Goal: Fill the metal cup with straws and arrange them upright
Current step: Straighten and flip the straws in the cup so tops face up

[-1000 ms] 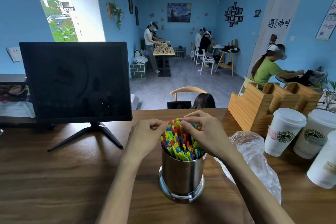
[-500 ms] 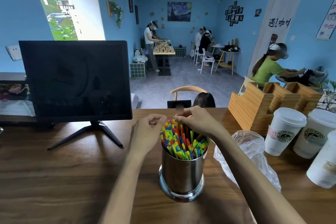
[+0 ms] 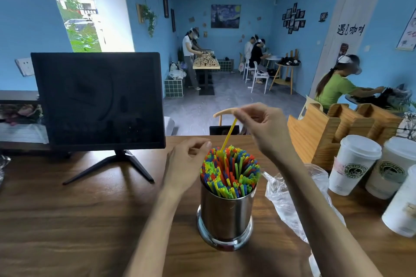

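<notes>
Straws [image 3: 229, 173] of many colours are packed upright in the metal cup [image 3: 226, 213], lower centre. A yellow straw [image 3: 228, 135] is pinched by the right hand [image 3: 265, 126]; the left hand [image 3: 186, 164] is loosely curled, nothing held.

Straws [image 3: 230, 172] mixed red, blue, green, yellow, orange. Single straw [image 3: 228, 135] yellow. Cup [image 3: 225, 216] shiny silver steel. Table [image 3: 67, 220] dark brown woodgrain. Monitor [image 3: 99, 101] black. Bag [image 3: 290, 200] clear plastic. Paper cups [image 3: 353, 164] white with round green-black logo. Wooden rack [image 3: 315, 132] pale tan. Walls [image 3: 27, 18] sky blue.
</notes>
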Motion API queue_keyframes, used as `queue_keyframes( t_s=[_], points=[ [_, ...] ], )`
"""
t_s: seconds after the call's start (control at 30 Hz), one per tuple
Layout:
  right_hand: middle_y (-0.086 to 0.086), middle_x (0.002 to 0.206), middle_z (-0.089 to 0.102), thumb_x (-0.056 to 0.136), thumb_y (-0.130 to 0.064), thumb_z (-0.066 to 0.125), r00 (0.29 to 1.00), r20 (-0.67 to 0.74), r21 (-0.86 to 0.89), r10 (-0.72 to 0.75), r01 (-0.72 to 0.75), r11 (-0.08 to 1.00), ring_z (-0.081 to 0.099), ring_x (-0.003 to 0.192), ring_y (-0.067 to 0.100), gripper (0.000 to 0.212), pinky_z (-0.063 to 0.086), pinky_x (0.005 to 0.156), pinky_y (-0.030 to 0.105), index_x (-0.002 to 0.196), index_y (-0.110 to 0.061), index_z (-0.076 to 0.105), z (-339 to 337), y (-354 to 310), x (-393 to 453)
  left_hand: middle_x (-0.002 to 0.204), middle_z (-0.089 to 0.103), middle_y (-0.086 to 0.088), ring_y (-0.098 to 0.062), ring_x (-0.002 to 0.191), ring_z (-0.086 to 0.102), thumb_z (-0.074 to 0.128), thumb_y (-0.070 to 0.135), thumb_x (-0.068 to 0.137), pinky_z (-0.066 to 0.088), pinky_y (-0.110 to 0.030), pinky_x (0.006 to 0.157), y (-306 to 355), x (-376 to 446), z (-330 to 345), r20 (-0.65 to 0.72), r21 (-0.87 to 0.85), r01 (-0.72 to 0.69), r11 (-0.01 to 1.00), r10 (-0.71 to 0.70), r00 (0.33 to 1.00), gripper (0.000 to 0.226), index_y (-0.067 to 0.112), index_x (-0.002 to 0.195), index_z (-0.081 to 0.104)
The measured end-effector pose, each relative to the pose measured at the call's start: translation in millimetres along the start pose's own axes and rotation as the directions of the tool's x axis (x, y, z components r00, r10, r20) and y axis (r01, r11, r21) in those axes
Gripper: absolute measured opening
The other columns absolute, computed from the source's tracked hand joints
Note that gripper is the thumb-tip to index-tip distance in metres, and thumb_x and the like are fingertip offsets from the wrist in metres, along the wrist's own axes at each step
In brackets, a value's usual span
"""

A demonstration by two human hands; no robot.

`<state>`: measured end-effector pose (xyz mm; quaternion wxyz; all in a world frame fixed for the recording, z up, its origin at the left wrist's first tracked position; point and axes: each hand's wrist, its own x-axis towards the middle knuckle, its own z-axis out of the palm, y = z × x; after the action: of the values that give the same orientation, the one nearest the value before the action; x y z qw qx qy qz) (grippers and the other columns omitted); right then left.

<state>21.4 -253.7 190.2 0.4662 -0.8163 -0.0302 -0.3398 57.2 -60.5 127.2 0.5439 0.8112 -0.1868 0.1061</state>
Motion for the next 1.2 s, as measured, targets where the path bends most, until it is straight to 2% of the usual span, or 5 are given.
queue_keyframes(
  t_s=[0.27, 0.47, 0.6, 0.8, 1.2],
  points=[
    [-0.006, 0.081, 0.076, 0.095, -0.015, 0.068, 0.942, -0.318, 0.374, -0.109, 0.230, 0.898, 0.074, 0.076, 0.016, 0.007, 0.059, 0.072, 0.026, 0.097, -0.020, 0.074, -12.3, -36.9, -22.1, 0.099, 0.076, 0.016, -0.001, 0.098, 0.068, 0.057, 0.036, 0.100, 0.052, -0.019, 0.083, 11.3, 0.6, 6.2, 0.111, -0.188, -0.050, 0.981, 0.072, 0.991, 0.024, 0.026, 0.104, 0.078],
    [0.004, 0.083, 0.077, 0.094, -0.010, 0.067, 0.974, -0.224, 0.494, 0.042, 0.077, 0.866, 0.076, 0.080, 0.020, 0.010, 0.060, 0.076, 0.029, 0.092, -0.016, 0.074, -7.9, -12.1, -42.6, 0.102, 0.078, -0.002, -0.010, 0.088, 0.067, 0.060, 0.038, 0.095, 0.054, -0.019, 0.075, 25.7, 7.2, 0.2, -0.053, -0.655, 0.090, 0.751, -0.165, 0.985, 0.037, 0.012, 0.118, 0.072],
    [-0.006, 0.080, 0.077, 0.089, -0.018, 0.076, 1.000, -0.021, 0.228, 0.017, -0.012, 0.973, 0.074, 0.080, 0.012, 0.004, 0.060, 0.079, 0.030, 0.088, -0.021, 0.078, -2.9, 14.0, -63.4, 0.097, 0.077, -0.004, -0.016, 0.088, 0.069, 0.059, 0.026, 0.100, 0.059, -0.025, 0.074, 38.4, 13.4, -6.9, -0.125, -0.830, 0.020, 0.558, -0.219, 0.968, 0.024, 0.011, 0.115, 0.070],
    [-0.018, 0.086, 0.074, 0.084, -0.031, 0.081, 0.959, 0.281, -0.143, 0.027, 0.014, 0.990, 0.064, 0.091, -0.004, 0.005, 0.048, 0.079, 0.017, 0.084, -0.033, 0.076, 1.8, 21.5, -62.9, 0.099, 0.078, -0.006, -0.027, 0.079, 0.077, 0.061, 0.017, 0.101, 0.062, -0.038, 0.076, 55.5, 7.8, 2.0, -0.272, -0.520, -0.238, 0.820, 0.104, 0.957, 0.056, 0.028, 0.150, 0.036],
    [-0.018, 0.091, 0.075, 0.093, -0.031, 0.073, 0.965, 0.260, -0.041, 0.040, -0.030, 0.999, 0.069, 0.091, -0.001, 0.006, 0.056, 0.081, 0.028, 0.096, -0.029, 0.077, 3.6, 25.2, -64.0, 0.097, 0.073, 0.024, -0.004, 0.107, 0.060, 0.075, 0.043, 0.086, 0.054, -0.037, 0.090, 4.5, -11.0, 7.4, 0.005, 0.184, -0.346, 0.920, 0.351, 0.936, 0.009, 0.036, 0.086, 0.080]
  ],
)
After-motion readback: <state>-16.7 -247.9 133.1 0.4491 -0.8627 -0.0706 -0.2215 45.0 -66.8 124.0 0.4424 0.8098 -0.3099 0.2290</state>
